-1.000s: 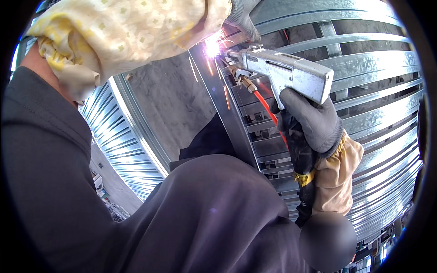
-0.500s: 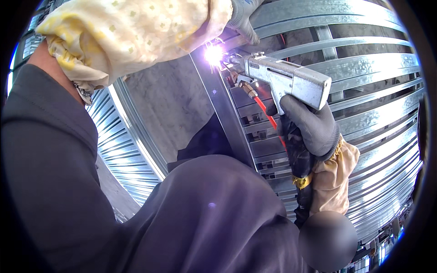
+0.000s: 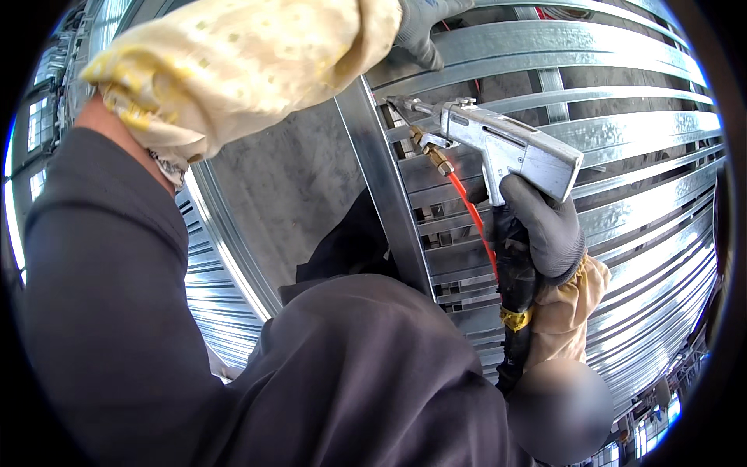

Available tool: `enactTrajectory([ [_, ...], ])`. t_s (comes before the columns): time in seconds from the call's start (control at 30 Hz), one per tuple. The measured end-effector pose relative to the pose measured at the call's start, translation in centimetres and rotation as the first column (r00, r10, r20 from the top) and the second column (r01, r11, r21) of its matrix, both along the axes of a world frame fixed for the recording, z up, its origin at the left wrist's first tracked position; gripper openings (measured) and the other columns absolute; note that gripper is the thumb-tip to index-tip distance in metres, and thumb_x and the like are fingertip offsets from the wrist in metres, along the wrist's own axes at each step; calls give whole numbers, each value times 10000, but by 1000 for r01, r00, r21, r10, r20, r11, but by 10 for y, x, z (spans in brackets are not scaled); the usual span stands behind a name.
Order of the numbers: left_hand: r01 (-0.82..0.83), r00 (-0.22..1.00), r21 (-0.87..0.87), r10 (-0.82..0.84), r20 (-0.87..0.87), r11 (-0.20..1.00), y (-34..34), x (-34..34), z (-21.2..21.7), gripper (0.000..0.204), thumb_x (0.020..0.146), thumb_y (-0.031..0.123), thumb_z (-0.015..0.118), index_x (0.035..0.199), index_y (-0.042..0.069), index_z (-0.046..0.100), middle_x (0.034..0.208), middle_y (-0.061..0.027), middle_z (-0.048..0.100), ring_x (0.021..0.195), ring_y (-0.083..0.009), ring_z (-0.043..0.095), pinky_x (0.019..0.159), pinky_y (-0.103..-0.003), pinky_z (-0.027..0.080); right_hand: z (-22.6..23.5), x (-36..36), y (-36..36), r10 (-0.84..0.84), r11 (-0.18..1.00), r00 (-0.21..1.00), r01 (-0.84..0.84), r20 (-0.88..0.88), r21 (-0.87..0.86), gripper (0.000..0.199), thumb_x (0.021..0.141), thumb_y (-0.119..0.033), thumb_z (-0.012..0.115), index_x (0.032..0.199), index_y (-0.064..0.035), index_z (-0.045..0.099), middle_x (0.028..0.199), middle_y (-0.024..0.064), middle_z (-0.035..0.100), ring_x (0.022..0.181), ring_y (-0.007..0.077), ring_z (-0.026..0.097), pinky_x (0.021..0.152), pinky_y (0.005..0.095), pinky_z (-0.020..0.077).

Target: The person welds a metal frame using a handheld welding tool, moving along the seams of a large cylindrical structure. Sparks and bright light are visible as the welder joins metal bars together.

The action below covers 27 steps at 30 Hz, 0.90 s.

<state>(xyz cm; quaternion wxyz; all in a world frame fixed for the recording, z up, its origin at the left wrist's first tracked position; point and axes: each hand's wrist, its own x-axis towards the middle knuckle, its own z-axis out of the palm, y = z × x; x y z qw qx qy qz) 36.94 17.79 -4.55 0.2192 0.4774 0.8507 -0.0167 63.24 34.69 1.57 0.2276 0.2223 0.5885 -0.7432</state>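
Observation:
My right hand (image 3: 543,226), in a dark grey glove, is wrapped round the handle of a silver welding gun (image 3: 510,152). The gun's nozzle points left at the joint between a dark steel bar (image 3: 381,175) and the ends of galvanized slats (image 3: 498,43). No arc glows there. A red hose (image 3: 472,206) with a brass fitting (image 3: 437,158) runs under the nozzle, and a thick black cable (image 3: 513,342) hangs below the grip. Across the top reaches my left arm in a pale yellow sleeve; my gloved left hand (image 3: 420,31) lies on a slat, thumb and fingers apart, partly cut off by the frame.
Rows of shiny slats curve away on the right, with a crosspiece (image 3: 551,89) beneath them. More stacked metal profiles (image 3: 222,288) lie at left. Grey concrete floor (image 3: 272,171) shows between. My dark-clothed knee (image 3: 373,335) is close to the steel bar.
The bright welding arc and its sparks have gone out. The gun's nozzle has moved slightly right in the picture, and the whole view has shifted a little. Both hands keep their places.

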Motion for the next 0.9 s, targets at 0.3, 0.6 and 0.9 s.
enactTrajectory([
  [0.3, -786, 355, 589, 642, 679, -188, -126, 78, -56, 622, 943, 247, 710, 1458, -1, 465, 1293, -125, 633, 1145, -177, 626, 972, -294, 503, 0, -29, -7, -44, 998, 997, 48, 67, -50, 297, 984, -155, 623, 1212, 35, 607, 931, 81, 688, 637, 118, 652, 530, 247, 506],
  [0.6, -921, 33, 307, 735, 677, -241, -85, 240, -107, 455, 1090, 306, 415, 1360, -53, 480, 999, -80, 599, 884, -157, 554, 826, -312, 489, 0, -61, -30, -126, 992, 991, 126, 40, -4, 320, 962, -232, 627, 1127, 41, 605, 700, 96, 657, 513, 156, 637, 445, 233, 472],
  [0.9, -907, 17, 253, 571, 821, -336, -79, 236, -94, 415, 1082, 242, 390, 1374, -49, 444, 1056, -75, 593, 931, -121, 536, 855, -268, 466, -11, -65, -23, -33, 995, 996, 40, 86, -91, 277, 981, -135, 621, 1215, 10, 587, 887, 107, 696, 601, 149, 650, 510, 264, 496],
])
